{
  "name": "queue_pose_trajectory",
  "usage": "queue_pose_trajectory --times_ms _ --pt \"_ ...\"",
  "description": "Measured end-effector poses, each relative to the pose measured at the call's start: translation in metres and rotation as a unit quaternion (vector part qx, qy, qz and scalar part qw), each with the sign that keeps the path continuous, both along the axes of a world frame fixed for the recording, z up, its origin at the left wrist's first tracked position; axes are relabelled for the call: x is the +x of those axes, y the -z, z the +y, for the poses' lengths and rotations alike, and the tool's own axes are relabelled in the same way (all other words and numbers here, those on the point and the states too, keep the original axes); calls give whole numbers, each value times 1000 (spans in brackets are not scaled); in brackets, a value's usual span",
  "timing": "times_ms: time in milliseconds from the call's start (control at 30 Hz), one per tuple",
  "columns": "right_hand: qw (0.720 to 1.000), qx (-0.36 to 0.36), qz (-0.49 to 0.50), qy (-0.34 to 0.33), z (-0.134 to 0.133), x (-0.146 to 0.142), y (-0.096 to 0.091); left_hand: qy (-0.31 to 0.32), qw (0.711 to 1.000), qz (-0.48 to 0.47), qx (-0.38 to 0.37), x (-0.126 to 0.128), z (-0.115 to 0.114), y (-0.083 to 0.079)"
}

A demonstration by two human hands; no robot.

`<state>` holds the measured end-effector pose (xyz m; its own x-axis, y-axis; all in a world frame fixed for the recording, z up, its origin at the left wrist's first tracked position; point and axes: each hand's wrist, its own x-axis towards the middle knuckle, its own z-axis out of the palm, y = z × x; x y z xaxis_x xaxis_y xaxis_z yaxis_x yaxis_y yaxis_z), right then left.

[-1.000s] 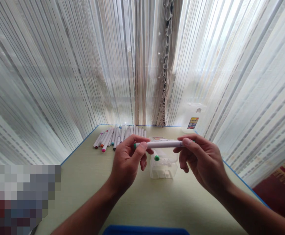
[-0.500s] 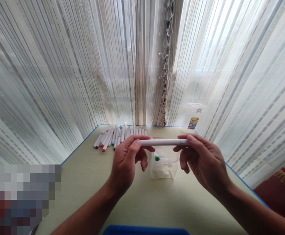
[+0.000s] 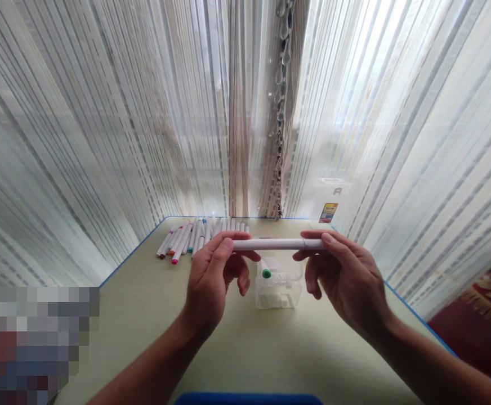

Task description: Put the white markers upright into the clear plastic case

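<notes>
A white marker (image 3: 271, 244) lies level between my hands, above the table. My left hand (image 3: 211, 275) pinches its left end between thumb and fingers. At the other end, past a thin seam on the barrel, my right hand (image 3: 344, 275) grips it the same way. Both ends are covered by my fingers. Below and behind the marker stands a clear plastic case (image 3: 278, 295), with a green-tipped marker (image 3: 266, 273) in it. Beyond my left hand lies a pile of white markers (image 3: 182, 242) with coloured ends, partly hidden by that hand.
The pale green table (image 3: 144, 315) has a blue edge. A clear plastic cover (image 3: 334, 194) with a small label stands at the back right, against the striped string curtain (image 3: 102, 112). Something blue (image 3: 249, 399) shows at the near edge. A red patterned cloth (image 3: 482, 315) hangs at right.
The whole view has shifted slightly, so things appear a little further left. Both hands keep their hold on the marker, with a bit more of its barrel showing between them.
</notes>
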<state>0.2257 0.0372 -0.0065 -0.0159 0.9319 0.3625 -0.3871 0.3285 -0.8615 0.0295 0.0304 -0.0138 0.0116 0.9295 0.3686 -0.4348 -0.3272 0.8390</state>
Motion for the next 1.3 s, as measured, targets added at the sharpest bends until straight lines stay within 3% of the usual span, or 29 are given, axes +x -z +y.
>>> queue_pose_trajectory --times_ms 500,1300 --pt "999 -4 19 -28 1 1 2 3 1000 -12 -8 -1 -1 -3" --pt "997 53 -32 42 7 1 10 -35 998 42 29 -3 3 3"
